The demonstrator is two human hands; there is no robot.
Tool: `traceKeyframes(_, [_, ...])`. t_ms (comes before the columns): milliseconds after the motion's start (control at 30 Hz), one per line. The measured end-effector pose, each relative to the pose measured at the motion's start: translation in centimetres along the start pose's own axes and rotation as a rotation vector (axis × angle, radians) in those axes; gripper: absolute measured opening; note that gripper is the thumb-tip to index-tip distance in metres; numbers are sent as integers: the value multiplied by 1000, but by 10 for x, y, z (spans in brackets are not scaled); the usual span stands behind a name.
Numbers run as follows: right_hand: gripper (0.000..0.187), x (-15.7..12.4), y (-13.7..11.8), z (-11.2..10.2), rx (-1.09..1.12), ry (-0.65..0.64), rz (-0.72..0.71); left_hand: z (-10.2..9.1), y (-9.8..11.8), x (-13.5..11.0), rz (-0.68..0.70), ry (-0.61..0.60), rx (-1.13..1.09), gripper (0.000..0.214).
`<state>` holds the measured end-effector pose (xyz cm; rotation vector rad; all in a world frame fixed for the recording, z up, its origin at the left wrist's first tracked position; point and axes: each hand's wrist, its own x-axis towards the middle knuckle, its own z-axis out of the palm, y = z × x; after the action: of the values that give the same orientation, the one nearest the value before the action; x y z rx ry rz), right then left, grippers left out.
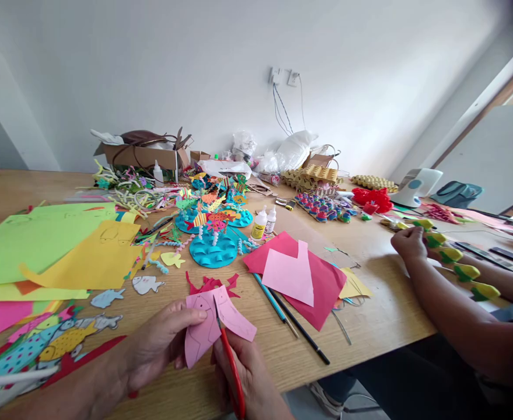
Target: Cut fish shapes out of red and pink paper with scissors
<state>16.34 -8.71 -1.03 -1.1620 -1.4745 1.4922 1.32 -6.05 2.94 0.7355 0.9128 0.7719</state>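
My left hand [158, 344] pinches a piece of pink paper [208, 324] with a fish outline drawn on it, held just above the table's near edge. In my right hand [250, 379] are red-handled scissors [230, 356], fingers closed round the handles. The blades point up and reach into the pink paper near its middle. Red paper scraps [210, 284] lie just behind the sheet.
Green and yellow sheets [51, 242] and cut-out fish [59, 341] lie left. Blue paper-fish models [215, 233], glue bottles [260, 223], red and pink sheets [300, 274] and brushes [291, 321] sit ahead. At right, another person's hand [409, 242] holds a string of yellow-green pieces [457, 262].
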Motion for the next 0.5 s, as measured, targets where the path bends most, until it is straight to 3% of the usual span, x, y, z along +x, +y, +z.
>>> traceKeyframes(167, [62,1,3,-1,-50,12,-5,2,1,0,-55,60,-20,15])
traceKeyframes(500, [59,-7,-11,-6,154,-111,35,-1,1,3,-99,-70,-160,8])
